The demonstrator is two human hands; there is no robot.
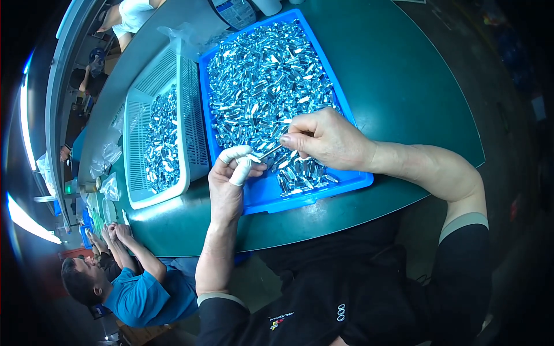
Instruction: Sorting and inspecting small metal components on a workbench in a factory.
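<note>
A blue tray heaped with small shiny metal pieces is set near the front edge of a dark green table. A white slotted basket holding fewer of the same pieces is pressed against the tray's left wall. Bare table is seen to the right of the tray; only a narrow strip is left between the tray's near rim and the table edge.

A thin metal rod is pinched in the grip of the right hand, between thumb and forefinger, over the tray's near corner. Its far tip is met by the left hand, whose white-covered fingertips are pressed together around a small metal piece just at the tray's near-left rim.

Clear plastic bags are seen left of the basket. A person in a blue shirt is seated at lower left.
</note>
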